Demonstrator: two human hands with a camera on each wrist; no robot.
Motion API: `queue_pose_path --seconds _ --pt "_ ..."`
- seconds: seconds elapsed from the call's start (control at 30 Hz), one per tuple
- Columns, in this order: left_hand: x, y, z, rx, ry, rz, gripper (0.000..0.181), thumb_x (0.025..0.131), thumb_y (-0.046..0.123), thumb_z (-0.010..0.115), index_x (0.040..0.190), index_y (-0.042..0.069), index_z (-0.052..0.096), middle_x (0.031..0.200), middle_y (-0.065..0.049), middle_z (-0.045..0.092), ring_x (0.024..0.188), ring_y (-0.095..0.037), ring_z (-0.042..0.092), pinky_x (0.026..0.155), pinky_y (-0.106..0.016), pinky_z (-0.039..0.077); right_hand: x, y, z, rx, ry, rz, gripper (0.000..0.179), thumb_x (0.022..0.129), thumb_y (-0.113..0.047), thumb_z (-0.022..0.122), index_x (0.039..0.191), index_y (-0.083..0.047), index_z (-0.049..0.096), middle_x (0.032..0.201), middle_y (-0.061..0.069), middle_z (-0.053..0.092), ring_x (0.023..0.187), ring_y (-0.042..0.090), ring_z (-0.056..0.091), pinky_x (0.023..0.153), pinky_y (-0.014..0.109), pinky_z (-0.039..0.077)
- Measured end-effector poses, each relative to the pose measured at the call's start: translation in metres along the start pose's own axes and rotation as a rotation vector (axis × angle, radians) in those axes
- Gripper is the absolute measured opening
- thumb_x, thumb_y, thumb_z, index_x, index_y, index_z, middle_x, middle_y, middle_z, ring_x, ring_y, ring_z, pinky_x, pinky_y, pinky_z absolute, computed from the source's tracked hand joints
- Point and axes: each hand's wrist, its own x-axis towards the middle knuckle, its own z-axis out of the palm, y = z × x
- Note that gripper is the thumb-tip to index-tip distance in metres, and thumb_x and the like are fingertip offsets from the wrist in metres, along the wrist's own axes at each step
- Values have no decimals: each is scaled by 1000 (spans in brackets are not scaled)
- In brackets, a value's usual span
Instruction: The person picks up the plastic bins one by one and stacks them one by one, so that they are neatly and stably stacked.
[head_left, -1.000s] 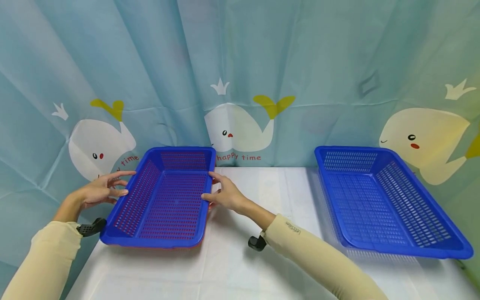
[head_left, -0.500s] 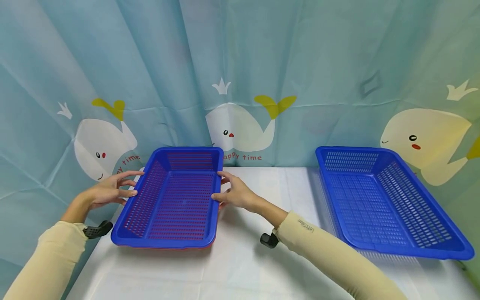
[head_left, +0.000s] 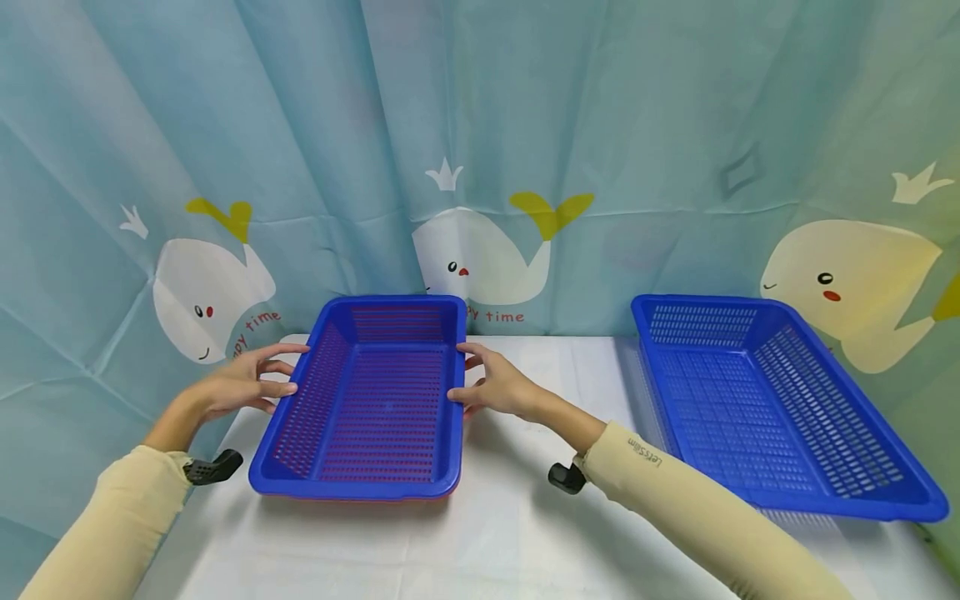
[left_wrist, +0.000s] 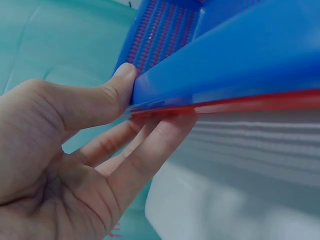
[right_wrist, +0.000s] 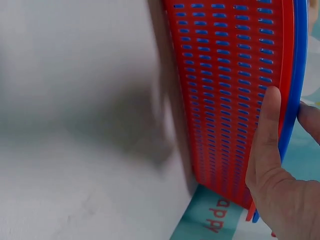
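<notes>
A blue plastic basket (head_left: pixel 386 421) with slotted walls sits nested inside a red basket (right_wrist: pixel 227 90) of like shape, left of centre in the head view. From above, only a thin red edge and red through the slots show. My left hand (head_left: pixel 240 385) grips the stacked rims on the left side, thumb on the blue rim and fingers under the red one, as the left wrist view shows. On the opposite side my right hand (head_left: pixel 504 387) pinches both rims, its thumb on the blue and its fingers against the red wall.
Another blue basket (head_left: pixel 738 421) stands at the right of the white-covered table (head_left: pixel 517 533), with a pale, see-through layer under its rim. Behind the table hangs a light blue curtain (head_left: pixel 645 125) printed with whales.
Both hands have carried the nested blue and red baskets to the right across the table, keeping their hold on the rims. The other blue basket stays in place.
</notes>
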Motion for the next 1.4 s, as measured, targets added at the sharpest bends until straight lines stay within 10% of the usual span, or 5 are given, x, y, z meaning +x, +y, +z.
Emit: queue_pose_path --seconds 1.4 --pt "40 34 79 -34 -4 68 71 95 5 73 157 6 38 123 -28 56 93 -27 69 71 -49 64 -57 8 -79 -53 -10 73 84 92 5 73 158 4 22 142 35 36 83 32 73 74 50 63"
